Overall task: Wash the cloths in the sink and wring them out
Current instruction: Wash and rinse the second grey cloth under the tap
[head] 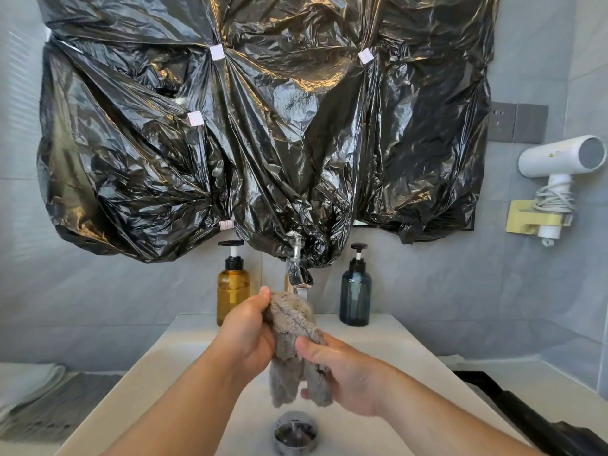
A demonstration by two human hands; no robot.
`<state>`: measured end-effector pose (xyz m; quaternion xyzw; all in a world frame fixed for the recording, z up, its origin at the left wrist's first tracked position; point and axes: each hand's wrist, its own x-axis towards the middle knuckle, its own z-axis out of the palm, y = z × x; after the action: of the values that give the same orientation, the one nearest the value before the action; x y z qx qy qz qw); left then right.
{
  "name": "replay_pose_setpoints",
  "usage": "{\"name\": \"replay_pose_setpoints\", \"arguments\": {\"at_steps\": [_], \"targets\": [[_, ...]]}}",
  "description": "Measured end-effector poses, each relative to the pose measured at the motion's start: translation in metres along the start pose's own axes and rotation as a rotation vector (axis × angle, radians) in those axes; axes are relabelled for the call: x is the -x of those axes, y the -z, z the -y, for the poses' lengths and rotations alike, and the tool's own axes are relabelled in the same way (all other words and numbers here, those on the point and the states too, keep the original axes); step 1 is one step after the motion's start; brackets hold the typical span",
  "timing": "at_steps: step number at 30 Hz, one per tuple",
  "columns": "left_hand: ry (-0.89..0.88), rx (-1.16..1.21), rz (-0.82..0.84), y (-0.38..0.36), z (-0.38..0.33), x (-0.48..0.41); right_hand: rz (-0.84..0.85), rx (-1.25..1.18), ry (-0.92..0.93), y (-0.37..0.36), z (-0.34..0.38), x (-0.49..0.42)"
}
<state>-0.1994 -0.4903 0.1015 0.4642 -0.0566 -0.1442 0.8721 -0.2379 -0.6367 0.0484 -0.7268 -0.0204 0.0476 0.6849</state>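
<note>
A fluffy grey-brown cloth hangs twisted over the white sink, below the faucet. My left hand grips its upper part, thumb pointing up toward the faucet. My right hand holds its lower part, thumb over the front. The cloth's loose ends dangle above the chrome drain. No second cloth shows in the basin.
An amber pump bottle stands left of the faucet and a dark blue one right. Black plastic sheeting covers the mirror. A white hair dryer hangs on the right wall. Folded white towels lie at left.
</note>
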Motion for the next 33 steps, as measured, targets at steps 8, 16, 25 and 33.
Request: {"name": "replay_pose_setpoints", "arguments": {"at_steps": [8,16,25,33], "targets": [[-0.059,-0.301,-0.239,0.018,0.023,-0.028,-0.134,-0.289,-0.036,-0.013,0.003,0.002],[-0.039,-0.534,0.046,0.012,0.037,-0.023,-0.422,-0.082,0.109,-0.038,-0.001,-0.012],[-0.032,-1.030,0.307,0.014,0.026,-0.013,-0.707,0.158,0.242,-0.018,0.004,-0.001],[0.215,-0.648,0.325,0.017,0.021,-0.005,-0.651,0.219,0.400,-0.011,0.019,0.011]]}}
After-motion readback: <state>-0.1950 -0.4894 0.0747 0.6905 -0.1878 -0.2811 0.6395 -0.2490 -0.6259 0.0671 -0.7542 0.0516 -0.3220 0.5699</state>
